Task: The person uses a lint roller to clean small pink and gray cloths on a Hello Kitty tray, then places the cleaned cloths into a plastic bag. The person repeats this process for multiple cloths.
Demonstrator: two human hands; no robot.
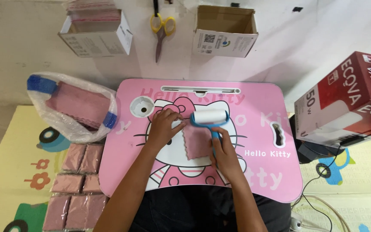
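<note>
A small pink cloth square point(197, 144) with a wavy edge lies on the pink cartoon lap table point(263, 172). My left hand point(165, 124) presses down on the cloth's upper left corner, fingers spread. My right hand point(225, 152) grips the blue handle of a lint roller point(210, 117); its white roll rests at the cloth's top edge.
A clear plastic bag of pink cloths point(76, 105) sits left of the table, with wrapped pink packs point(78, 184) stacked below it on the play mat. Two cardboard boxes point(97, 32) point(225, 30) and yellow-handled scissors point(162, 30) hang on the wall. A red and white carton point(348, 99) stands right.
</note>
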